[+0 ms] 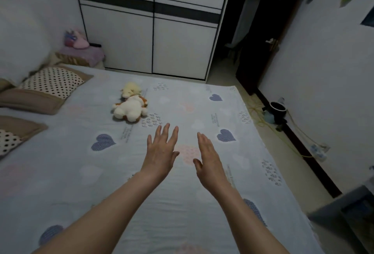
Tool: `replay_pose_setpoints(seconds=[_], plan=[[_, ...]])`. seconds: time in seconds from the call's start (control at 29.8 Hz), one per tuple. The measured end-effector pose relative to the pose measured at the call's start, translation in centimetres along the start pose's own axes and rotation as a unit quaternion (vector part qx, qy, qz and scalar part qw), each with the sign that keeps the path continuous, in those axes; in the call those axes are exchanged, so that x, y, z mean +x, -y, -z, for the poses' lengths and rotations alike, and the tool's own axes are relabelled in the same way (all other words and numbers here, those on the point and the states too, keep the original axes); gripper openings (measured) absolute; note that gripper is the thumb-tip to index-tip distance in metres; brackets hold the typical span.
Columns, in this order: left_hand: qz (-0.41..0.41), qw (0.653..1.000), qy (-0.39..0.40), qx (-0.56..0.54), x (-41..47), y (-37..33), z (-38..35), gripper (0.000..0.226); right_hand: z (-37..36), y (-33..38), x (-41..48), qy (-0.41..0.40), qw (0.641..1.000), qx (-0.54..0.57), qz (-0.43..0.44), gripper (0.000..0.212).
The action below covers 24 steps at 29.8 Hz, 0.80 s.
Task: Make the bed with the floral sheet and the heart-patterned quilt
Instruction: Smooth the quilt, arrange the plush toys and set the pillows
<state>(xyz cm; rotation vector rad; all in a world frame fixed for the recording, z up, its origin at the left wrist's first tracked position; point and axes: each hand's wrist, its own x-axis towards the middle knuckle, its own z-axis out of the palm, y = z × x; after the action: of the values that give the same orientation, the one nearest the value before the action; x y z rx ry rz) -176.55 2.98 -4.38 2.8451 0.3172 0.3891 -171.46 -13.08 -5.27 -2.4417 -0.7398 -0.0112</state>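
one flat, smooth heart-patterned quilt (162, 203)

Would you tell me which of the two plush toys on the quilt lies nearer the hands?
The white plush toy with brown patches; the pale yellow one lies beyond it, toward the wardrobe.

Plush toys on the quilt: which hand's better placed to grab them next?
Probably left: the left hand, open, is nearer the plush toys; the right hand sits farther across the quilt.
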Motion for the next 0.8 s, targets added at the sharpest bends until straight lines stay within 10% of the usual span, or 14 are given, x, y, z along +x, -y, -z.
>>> replay_pose_setpoints(seconds=[0.8], plan=[[0.12, 0.992, 0.001, 0.021, -3.5, 0.3, -6.2, 0.08, -2.8, -4.3, 1.9, 0.126, 0.984, 0.002, 0.125, 0.079]])
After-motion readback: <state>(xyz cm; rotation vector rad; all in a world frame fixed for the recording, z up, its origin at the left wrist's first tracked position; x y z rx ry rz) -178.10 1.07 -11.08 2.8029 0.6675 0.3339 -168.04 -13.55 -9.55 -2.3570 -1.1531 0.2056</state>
